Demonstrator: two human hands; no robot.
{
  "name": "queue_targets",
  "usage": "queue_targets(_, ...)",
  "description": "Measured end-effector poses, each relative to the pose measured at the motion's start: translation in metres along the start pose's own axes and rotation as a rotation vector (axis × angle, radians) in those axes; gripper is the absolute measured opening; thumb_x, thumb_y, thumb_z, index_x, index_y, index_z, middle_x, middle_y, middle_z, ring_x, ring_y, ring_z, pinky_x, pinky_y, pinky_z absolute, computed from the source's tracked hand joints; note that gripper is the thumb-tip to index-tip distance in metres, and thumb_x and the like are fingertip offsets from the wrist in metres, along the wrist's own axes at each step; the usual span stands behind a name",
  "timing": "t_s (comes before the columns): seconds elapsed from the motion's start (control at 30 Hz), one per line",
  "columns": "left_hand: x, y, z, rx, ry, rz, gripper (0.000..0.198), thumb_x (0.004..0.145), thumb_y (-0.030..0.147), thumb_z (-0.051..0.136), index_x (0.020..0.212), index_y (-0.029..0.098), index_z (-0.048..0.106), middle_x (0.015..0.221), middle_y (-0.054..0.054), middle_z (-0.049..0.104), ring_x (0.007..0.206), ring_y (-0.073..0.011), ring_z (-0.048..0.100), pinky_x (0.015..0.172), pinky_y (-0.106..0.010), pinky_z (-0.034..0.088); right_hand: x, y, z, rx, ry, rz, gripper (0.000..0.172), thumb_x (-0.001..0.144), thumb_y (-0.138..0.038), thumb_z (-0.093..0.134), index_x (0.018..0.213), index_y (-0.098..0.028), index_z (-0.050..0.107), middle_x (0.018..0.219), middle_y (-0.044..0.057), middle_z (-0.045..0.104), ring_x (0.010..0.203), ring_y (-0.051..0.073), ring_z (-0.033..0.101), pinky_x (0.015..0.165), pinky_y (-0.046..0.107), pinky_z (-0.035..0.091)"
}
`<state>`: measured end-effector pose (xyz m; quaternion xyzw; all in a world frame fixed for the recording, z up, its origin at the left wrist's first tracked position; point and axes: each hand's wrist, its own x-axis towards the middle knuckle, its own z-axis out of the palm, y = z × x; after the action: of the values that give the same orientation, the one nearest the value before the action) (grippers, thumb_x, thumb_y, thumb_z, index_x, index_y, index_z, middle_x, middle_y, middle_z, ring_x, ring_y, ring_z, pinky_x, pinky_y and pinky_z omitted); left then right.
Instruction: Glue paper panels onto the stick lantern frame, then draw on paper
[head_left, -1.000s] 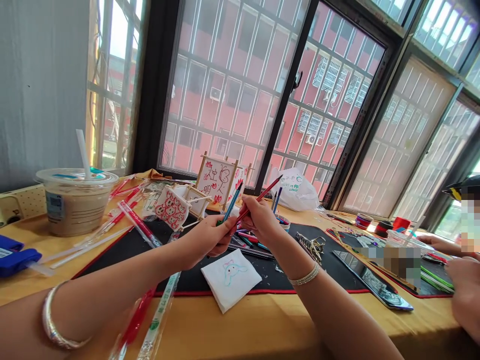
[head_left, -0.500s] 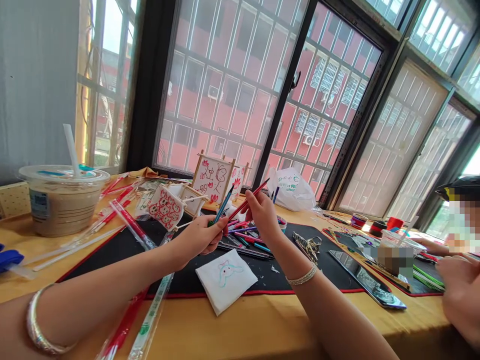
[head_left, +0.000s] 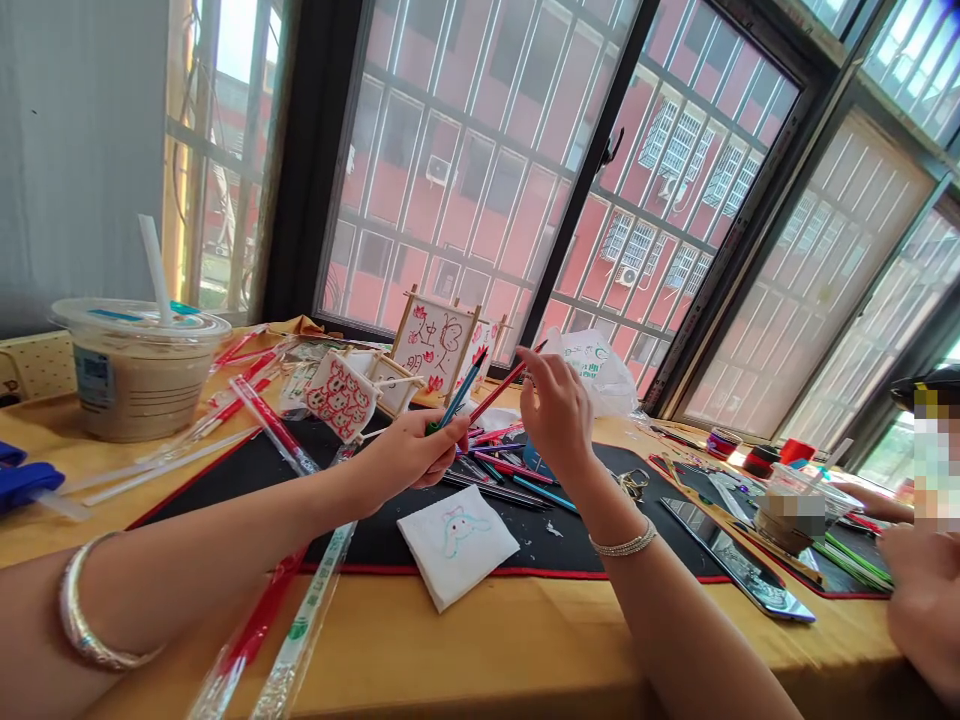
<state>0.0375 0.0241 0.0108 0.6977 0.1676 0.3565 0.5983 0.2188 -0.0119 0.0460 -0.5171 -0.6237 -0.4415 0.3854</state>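
My left hand (head_left: 424, 440) is closed around a blue felt-tip pen (head_left: 463, 390) and the lower end of a red felt-tip pen (head_left: 499, 392), both slanting up to the right with dark tips. A bit of green shows by its thumb. My right hand (head_left: 559, 410) has its fingers bent at the upper part of the red pen; the exact contact is partly hidden. Below the hands lies a folded white tissue (head_left: 457, 550) with a pink and teal drawing. Several loose coloured pens (head_left: 510, 465) lie behind them on the black mat (head_left: 360, 545).
At the left stands a lidded drink cup (head_left: 142, 385) with a straw. Small framed paper lanterns (head_left: 435, 345) stand near the window. Wrapped strips (head_left: 307, 610) cross the table's front edge. To the right are a phone (head_left: 739, 560), another cup (head_left: 795, 510) and another person's hand (head_left: 911, 560).
My right hand has slid up along the red pen toward its tip, its fingers lifting. My left hand still holds both pens. The whole view has shifted slightly.
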Motion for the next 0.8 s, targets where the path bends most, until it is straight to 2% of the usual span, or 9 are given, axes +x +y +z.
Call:
queue_targets(0.1, -0.003, 0.003, 0.003, -0.013, -0.088, 0.001, 0.051, 0.066, 0.065, 0.061, 0.068, 0.015, 0.05, 0.041, 0.01, 0.031, 0.034, -0.0027, 0.025, 0.032, -0.015, 0.018, 0.0, 0.004, 0.001, -0.242, -0.09, -0.114, 0.013, 0.083, -0.018, 0.049, 0.08, -0.018, 0.061, 0.078, 0.007, 0.06, 0.073, 0.019, 0.053, 0.055, 0.027, 0.032)
queue_targets(0.2, -0.004, 0.004, 0.002, 0.025, -0.066, -0.015, 0.047, 0.07, 0.063, 0.056, 0.067, 0.017, 0.047, 0.042, 0.01, 0.029, 0.035, -0.0034, 0.024, 0.032, -0.016, 0.018, 0.002, 0.013, -0.001, -0.239, -0.108, -0.068, 0.024, 0.087, -0.022, 0.044, 0.068, -0.017, 0.057, 0.063, 0.004, 0.056, 0.056, 0.014, 0.046, 0.049, 0.026, 0.025)
queue_targets(0.27, -0.003, 0.001, -0.002, 0.155, 0.031, -0.085, 0.042, 0.073, 0.058, 0.055, 0.065, 0.02, 0.04, 0.04, 0.011, 0.028, 0.034, -0.0043, 0.024, 0.032, -0.017, 0.016, 0.003, 0.02, -0.007, -0.019, -0.107, -0.052, 0.027, 0.09, -0.026, 0.041, 0.07, -0.018, 0.057, 0.061, 0.003, 0.056, 0.054, 0.013, 0.047, 0.05, 0.025, 0.028)
queue_targets(0.33, -0.002, -0.003, -0.007, 0.351, 0.096, -0.205, 0.038, 0.073, 0.051, 0.058, 0.067, 0.022, 0.035, 0.037, 0.011, 0.027, 0.032, -0.0054, 0.024, 0.032, -0.017, 0.015, -0.001, 0.024, -0.015, 0.31, -0.128, -0.052, 0.024, 0.09, -0.029, 0.043, 0.075, -0.018, 0.058, 0.066, 0.003, 0.059, 0.061, 0.013, 0.052, 0.055, 0.025, 0.036)
queue_targets(0.4, -0.001, -0.006, -0.011, 0.525, 0.065, -0.329, 0.037, 0.069, 0.045, 0.063, 0.069, 0.023, 0.033, 0.035, 0.012, 0.027, 0.032, -0.0065, 0.024, 0.032, -0.018, 0.015, -0.009, 0.02, -0.02, 0.593, -0.158, 0.032, 0.019, 0.084, -0.032, 0.052, 0.071, -0.019, 0.057, 0.066, 0.002, 0.059, 0.061, 0.013, 0.053, 0.056, 0.025, 0.04)
queue_targets(0.5, -0.003, -0.01, -0.013, 0.677, -0.043, -0.431, 0.041, 0.061, 0.043, 0.068, 0.07, 0.024, 0.033, 0.036, 0.012, 0.028, 0.034, -0.0076, 0.024, 0.033, -0.02, 0.015, -0.028, 0.005, -0.023, 0.99, -0.316, 0.336, 0.03, 0.073, -0.039, 0.066, 0.059, -0.02, 0.047, 0.049, -0.005, 0.049, 0.043, 0.008, 0.042, 0.042, 0.021, 0.035)
queue_targets(0.57, -0.003, -0.011, -0.013, 0.756, -0.079, -0.436, 0.041, 0.056, 0.045, 0.069, 0.07, 0.023, 0.036, 0.04, 0.011, 0.032, 0.036, -0.0087, 0.027, 0.034, -0.022, 0.017, -0.039, -0.008, -0.02, 1.211, -0.543, 0.457, 0.034, 0.071, -0.045, 0.067, 0.06, -0.019, 0.047, 0.045, -0.006, 0.049, 0.036, 0.006, 0.04, 0.036, 0.019, 0.031)
queue_targets(0.67, -0.003, -0.015, -0.013, 0.857, -0.087, -0.393, 0.04, 0.05, 0.046, 0.069, 0.066, 0.022, 0.04, 0.048, 0.007, 0.039, 0.042, -0.0109, 0.036, 0.038, -0.023, 0.02, -0.049, -0.022, -0.013, 1.403, -0.799, 0.543, 0.038, 0.067, -0.051, 0.069, 0.062, -0.018, 0.05, 0.05, -0.002, 0.058, 0.038, 0.008, 0.049, 0.037, 0.019, 0.038)
queue_targets(0.8, -0.003, -0.019, -0.013, 0.922, -0.073, -0.329, 0.04, 0.047, 0.047, 0.069, 0.063, 0.021, 0.044, 0.053, 0.005, 0.043, 0.047, -0.0125, 0.04, 0.041, -0.024, 0.023, -0.056, -0.028, -0.005, 1.464, -0.909, 0.621, 0.038, 0.064, -0.046, 0.073, 0.059, -0.017, 0.049, 0.051, -0.001, 0.06, 0.041, 0.008, 0.051, 0.039, 0.019, 0.041)
